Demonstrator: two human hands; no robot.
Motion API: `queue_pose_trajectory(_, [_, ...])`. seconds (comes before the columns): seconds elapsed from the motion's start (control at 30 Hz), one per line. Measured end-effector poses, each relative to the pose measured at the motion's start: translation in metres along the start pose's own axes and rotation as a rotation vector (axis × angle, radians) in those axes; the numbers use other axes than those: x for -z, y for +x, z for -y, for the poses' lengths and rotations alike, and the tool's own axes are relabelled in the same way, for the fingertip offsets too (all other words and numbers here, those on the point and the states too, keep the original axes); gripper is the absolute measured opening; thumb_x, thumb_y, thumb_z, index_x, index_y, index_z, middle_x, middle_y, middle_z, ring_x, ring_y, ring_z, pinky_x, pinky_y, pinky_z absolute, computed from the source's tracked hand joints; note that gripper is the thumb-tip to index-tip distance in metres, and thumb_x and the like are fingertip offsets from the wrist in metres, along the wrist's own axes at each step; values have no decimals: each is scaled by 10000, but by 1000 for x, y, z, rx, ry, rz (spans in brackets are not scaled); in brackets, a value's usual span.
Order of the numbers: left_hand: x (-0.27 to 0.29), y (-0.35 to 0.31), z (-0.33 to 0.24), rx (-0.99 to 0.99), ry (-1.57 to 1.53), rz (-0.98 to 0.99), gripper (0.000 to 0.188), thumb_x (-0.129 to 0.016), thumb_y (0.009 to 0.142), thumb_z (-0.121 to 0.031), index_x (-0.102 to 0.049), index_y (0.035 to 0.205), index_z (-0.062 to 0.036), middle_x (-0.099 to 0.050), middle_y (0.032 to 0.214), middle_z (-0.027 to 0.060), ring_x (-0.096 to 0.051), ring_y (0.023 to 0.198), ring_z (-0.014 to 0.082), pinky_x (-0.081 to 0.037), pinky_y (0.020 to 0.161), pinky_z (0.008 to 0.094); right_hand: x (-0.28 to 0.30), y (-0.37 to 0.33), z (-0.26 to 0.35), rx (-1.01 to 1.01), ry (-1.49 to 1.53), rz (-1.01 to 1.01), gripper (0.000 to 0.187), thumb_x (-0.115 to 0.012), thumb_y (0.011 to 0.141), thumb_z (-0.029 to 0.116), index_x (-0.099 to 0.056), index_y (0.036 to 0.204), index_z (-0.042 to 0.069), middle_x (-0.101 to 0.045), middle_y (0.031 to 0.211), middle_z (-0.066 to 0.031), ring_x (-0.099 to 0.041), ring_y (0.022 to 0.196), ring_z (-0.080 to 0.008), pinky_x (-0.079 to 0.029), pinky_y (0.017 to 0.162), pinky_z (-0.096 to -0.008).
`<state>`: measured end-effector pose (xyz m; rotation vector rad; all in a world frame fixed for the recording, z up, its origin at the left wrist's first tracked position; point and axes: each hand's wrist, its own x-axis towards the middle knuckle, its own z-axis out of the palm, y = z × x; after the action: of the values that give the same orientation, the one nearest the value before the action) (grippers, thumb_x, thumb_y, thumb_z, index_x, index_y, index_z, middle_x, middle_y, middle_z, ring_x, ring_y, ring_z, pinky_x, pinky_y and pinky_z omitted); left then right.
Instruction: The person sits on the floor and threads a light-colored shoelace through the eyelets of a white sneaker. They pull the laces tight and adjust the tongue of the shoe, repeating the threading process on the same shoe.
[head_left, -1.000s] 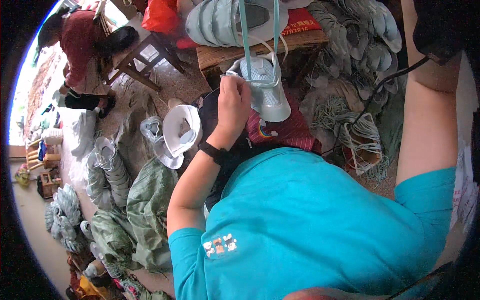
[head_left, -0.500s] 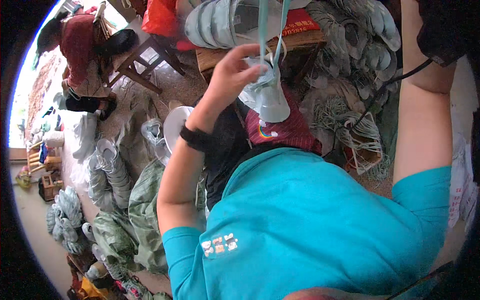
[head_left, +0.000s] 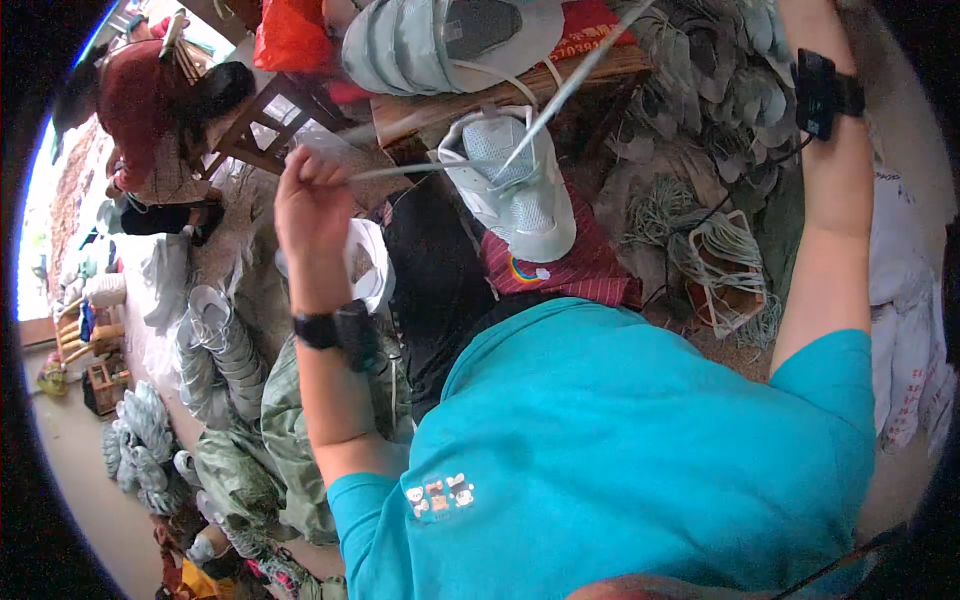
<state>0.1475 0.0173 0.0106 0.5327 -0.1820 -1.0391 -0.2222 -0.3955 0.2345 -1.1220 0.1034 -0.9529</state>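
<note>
A white and pale grey shoe upper point(head_left: 548, 225) with a mesh tongue rests over my lap, against the edge of a wooden bench point(head_left: 420, 112). To its left, my left hand point(head_left: 315, 195) is closed and blurred a little, gripping one end of a pale shoelace point(head_left: 410, 170) that stretches taut from the upper. The lace's other length slants up to the right and leaves the view at the top. My right forearm point(head_left: 838, 180) reaches past the top edge, so the right hand is out of sight.
A nested row of pale shoe uppers point(head_left: 405, 45) lies on the bench beside a red bag point(head_left: 290, 35). Bunched laces point(head_left: 735, 255) hang over a frame at right, near piled uppers point(head_left: 700, 80). Green sacks point(head_left: 235, 470) lie at lower left; another person point(head_left: 150, 100) sits at upper left.
My left hand has moved left, away from the shoe upper, drawing one lace end out sideways. The other lace length now slants right, and my right arm has shifted slightly.
</note>
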Motion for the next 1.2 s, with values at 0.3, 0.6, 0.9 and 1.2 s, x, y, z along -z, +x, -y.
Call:
queue_pose_trajectory(0.3, [144, -48, -118, -125, 134, -229, 114, -465, 986, -56, -555, 979, 14, -445, 653, -14, -333, 559, 112, -320, 541, 282, 228, -142, -39, -17, -1485, -699, 278, -528, 962, 140, -577, 1160, -49, -707, 990, -154, -677, 875, -226, -536, 812, -325])
queue_pose_trajectory(0.6, [22, -38, -21, -666, 1695, -254, 270, -485, 1013, -227, -642, 1086, -20, -580, 806, 0, -511, 682, 76, -439, 638, 240, 12, -191, -209, -476, -807, -14, 232, -541, 964, 122, -559, 1132, -37, -670, 912, -108, -652, 846, -174, -526, 769, -284])
queue_pose_trajectory(0.9, [-24, -32, 128, -75, 1192, -3, 272, -532, 1009, -251, -646, 1046, -7, -635, 856, 34, -557, 691, 79, -443, 635, 227, -51, -205, -249, -463, -875, 259, 124, -607, 922, 137, -598, 877, 22, -515, 746, 63, -454, 727, -22, -402, 645, -220])
queue_pose_trajectory(1.2, [-22, -39, 140, 37, 1114, 48, 225, -535, 1008, -203, -637, 977, -5, -607, 777, -5, -520, 651, 60, -433, 613, 219, -77, -184, -236, -324, -1390, 446, 78, -594, 781, 84, -568, 804, 14, -594, 724, -110, -592, 674, -250, -470, 632, -351])
